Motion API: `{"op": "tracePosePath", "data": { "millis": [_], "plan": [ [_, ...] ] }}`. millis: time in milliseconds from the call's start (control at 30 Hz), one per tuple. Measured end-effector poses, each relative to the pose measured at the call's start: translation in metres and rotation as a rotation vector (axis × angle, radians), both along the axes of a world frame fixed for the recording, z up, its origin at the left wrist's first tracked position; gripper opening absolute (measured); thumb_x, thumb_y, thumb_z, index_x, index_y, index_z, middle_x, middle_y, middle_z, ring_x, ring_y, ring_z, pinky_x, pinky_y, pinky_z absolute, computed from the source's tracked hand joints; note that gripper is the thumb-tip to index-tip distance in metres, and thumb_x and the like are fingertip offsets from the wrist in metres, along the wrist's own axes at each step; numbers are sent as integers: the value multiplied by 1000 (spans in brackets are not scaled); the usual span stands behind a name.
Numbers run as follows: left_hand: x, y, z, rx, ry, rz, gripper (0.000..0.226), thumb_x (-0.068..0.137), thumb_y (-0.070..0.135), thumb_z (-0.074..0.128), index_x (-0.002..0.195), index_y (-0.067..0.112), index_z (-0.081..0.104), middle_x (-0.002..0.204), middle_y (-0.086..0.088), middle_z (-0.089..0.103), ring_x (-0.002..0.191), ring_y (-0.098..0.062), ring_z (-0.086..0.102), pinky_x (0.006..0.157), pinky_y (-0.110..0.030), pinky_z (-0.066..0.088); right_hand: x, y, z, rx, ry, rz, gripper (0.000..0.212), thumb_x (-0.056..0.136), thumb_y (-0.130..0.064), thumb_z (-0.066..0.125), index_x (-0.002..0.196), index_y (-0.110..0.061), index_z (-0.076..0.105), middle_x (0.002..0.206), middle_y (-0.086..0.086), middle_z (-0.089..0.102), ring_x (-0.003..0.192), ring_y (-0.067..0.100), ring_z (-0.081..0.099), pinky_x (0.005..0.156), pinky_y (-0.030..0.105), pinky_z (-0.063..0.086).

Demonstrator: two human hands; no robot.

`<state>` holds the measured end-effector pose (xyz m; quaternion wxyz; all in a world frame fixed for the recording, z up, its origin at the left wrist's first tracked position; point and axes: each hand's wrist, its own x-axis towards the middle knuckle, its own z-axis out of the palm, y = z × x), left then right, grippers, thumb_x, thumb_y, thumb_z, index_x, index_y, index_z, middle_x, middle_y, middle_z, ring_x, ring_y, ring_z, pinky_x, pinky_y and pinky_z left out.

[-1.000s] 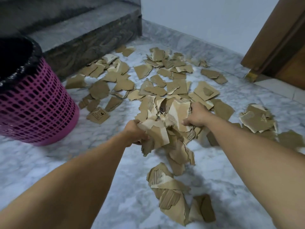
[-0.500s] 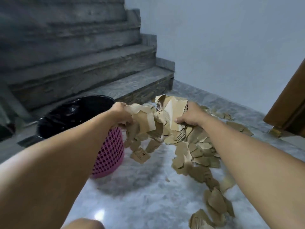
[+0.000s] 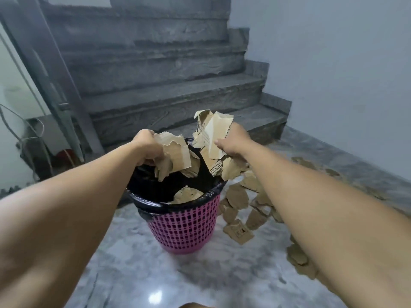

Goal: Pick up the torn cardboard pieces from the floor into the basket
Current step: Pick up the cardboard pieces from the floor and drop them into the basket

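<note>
Two hands hold bundles of torn cardboard over the basket (image 3: 184,221), a pink mesh bin lined with a black bag (image 3: 153,203). The left hand (image 3: 148,146) is closed around a wad of pieces (image 3: 175,155) directly above the basket's mouth. The right hand (image 3: 233,141) is clenched on a larger bundle (image 3: 213,134) that hangs over the basket's right rim, its lower scraps reaching past the edge. One piece (image 3: 186,194) already lies inside the basket, though how full the bag is cannot be judged from its dark interior.

Many scraps (image 3: 238,230) remain on the marble floor (image 3: 133,274) to the right of the basket, so the job looks far from finished. The risk lies with the right-hand bundle: released where it hangs, its outer pieces would likely slide down outside the rim and rejoin the litter beside the basket. Loose, light pieces could also flutter wide if dropped from this height, and a knock from either forearm might tip the basket.
</note>
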<state>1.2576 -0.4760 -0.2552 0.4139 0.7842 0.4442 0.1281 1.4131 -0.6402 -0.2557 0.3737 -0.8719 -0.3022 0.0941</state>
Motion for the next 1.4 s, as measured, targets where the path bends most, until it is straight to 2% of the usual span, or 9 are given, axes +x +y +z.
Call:
{"op": "tracePosePath", "data": {
  "millis": [133,300,400,567,767,967,1200,1300,1400],
  "plan": [
    [-13,23,-27,6,1,57,80,68,4,82,137,12,43,115,-12,60,91,-32,67,77,-42,59,-14,41,-32,-26,66,32,51,86,-30,70,128,-9,50,125,10,60,118,30,56,89,30,44],
    [-14,30,-53,-1,104,-11,57,63,35,89,98,15,49,104,-6,57,99,-27,58,86,-46,55,-21,47,-58,-116,173,57,66,82,-40,74,131,-4,46,130,13,55,119,32,55,94,38,48],
    [-8,28,-57,-3,113,-47,45,65,37,87,89,14,56,99,-9,62,98,-29,62,84,-44,55,-17,35,-61,-78,198,20,59,79,-34,79,125,-6,57,130,14,58,117,32,58,98,44,51],
    [19,-5,-52,-68,67,-195,40,74,29,83,101,10,61,87,-11,66,82,-22,68,66,-34,59,-2,-4,-56,53,319,-73,19,79,-20,79,75,-16,61,88,11,69,86,28,70,76,42,61],
    [56,-89,-41,70,-52,-297,25,74,28,82,81,10,66,75,-11,66,66,-21,61,65,-35,56,4,-100,-51,-48,425,-99,14,87,-17,72,83,-9,60,92,13,67,85,27,68,78,45,60],
    [68,-221,-64,46,190,-578,31,78,27,80,94,4,67,80,-10,69,68,-21,64,67,-35,57,-8,-255,-79,-147,470,-217,29,86,-22,73,107,-4,63,96,11,66,79,22,65,77,40,59],
    [65,-378,-148,61,468,-909,46,72,26,85,108,6,64,89,-9,64,91,-26,66,78,-37,57,-42,-437,-158,-261,556,-419,21,88,-17,69,102,-4,60,95,10,64,80,21,64,72,38,57],
    [63,-436,-193,106,588,-1040,67,72,27,84,129,7,55,115,-12,56,106,-29,60,88,-42,55,-59,-502,-201,-326,593,-503,33,86,-21,73,108,-1,60,106,12,64,92,23,67,75,39,57],
    [56,-475,-242,173,649,-1126,89,70,34,85,143,10,39,139,-10,46,124,-29,49,99,-37,47,-82,-539,-239,-429,618,-539,28,83,-24,76,95,-5,59,85,12,57,88,27,65,67,37,55]
  ]
}}
